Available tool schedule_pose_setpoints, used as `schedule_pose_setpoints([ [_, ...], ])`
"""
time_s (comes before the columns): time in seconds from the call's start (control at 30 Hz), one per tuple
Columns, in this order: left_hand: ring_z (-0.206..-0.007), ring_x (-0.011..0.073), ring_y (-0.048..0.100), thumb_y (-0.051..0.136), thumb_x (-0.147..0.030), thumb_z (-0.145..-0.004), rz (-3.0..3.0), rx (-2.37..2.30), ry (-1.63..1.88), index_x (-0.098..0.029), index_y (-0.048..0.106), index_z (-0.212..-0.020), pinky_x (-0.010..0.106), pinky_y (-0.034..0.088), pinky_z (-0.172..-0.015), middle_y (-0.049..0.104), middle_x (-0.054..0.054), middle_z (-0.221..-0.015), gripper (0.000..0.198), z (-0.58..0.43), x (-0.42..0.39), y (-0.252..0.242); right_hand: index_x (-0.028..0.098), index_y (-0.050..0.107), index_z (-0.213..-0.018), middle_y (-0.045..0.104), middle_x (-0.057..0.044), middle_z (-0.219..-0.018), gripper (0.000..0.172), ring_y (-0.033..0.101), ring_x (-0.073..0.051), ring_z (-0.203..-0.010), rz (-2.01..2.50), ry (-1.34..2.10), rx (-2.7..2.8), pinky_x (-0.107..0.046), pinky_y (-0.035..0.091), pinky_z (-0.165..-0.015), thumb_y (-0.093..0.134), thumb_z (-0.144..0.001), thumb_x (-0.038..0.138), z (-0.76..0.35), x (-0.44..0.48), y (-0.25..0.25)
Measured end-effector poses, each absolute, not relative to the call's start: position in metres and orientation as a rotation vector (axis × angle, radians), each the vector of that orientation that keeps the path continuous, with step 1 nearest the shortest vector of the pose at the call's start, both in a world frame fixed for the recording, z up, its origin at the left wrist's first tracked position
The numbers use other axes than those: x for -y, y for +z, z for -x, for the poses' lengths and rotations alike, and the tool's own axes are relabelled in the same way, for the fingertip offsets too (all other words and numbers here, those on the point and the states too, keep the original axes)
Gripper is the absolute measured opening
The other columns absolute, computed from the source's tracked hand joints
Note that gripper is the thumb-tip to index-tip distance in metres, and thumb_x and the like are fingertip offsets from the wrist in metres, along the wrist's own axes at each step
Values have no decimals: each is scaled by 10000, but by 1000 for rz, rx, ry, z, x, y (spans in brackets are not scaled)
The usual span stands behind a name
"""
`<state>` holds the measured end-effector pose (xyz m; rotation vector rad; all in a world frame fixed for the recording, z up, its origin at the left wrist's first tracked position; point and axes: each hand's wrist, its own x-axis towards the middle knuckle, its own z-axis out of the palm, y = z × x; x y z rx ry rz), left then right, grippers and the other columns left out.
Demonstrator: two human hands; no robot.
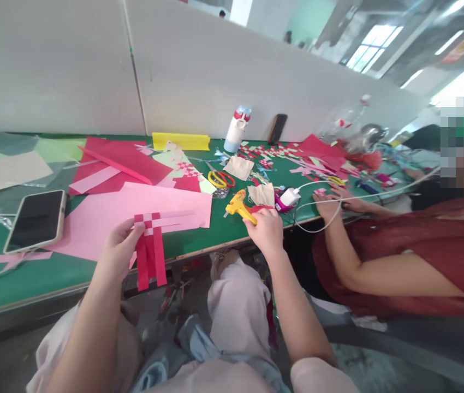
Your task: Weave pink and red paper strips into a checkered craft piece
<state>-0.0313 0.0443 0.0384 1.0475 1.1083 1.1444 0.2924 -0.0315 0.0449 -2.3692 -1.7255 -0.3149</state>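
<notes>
My left hand (122,243) pinches the upper left corner of a woven paper piece (150,248). Red strips hang down from its small checkered patch and pale pink strips stick out to the right. My right hand (268,230) is wrapped around the handle of a yellow glue gun (239,205), its nozzle toward the left. Under the woven piece lies a large pink paper sheet (105,213). Beyond the glue gun are yellow and red handled scissors (220,179) and a beige cloth piece (239,167).
A phone (37,221) lies on the left of the green table (193,240). A white bottle (238,129) stands by the partition. Right of the glue gun, a white charger (289,196) trails a cable. A co-worker in a dark red top (412,262) sits at the right, hands on the table.
</notes>
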Motion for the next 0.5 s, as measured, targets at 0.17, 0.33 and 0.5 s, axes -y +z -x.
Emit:
schedule_pose_setpoints([
  [0.17, -624, 158, 645, 796, -461, -604, -1024, -1105, 1129, -165, 696, -810, 216, 515, -573, 682, 5, -648, 374, 27, -46, 36, 97, 738, -968, 665, -173, -1017, 342, 506, -312, -1061, 2552, -320, 1736, -393, 382, -843, 534, -888, 359, -300, 16, 47],
  [0.33, -629, 152, 653, 786, -464, -638, -1031, -1054, 1100, -173, 701, -852, 207, 513, -565, 716, 13, -703, 372, 27, -47, 32, 64, 738, -975, 668, -208, -1022, 342, 514, -333, -1095, 2589, -282, 1765, -404, 399, -872, 544, -879, 330, -302, 4, 44],
  [0.5, -607, 140, 642, 800, -466, -629, -1018, -1044, 1086, -180, 698, -834, 206, 520, -581, 710, 4, -687, 367, 27, -46, 34, 113, 746, -961, 686, -185, -1030, 384, 555, -313, -1079, 2556, -227, 1834, -379, 417, -882, 533, -892, 425, -312, -13, 54],
])
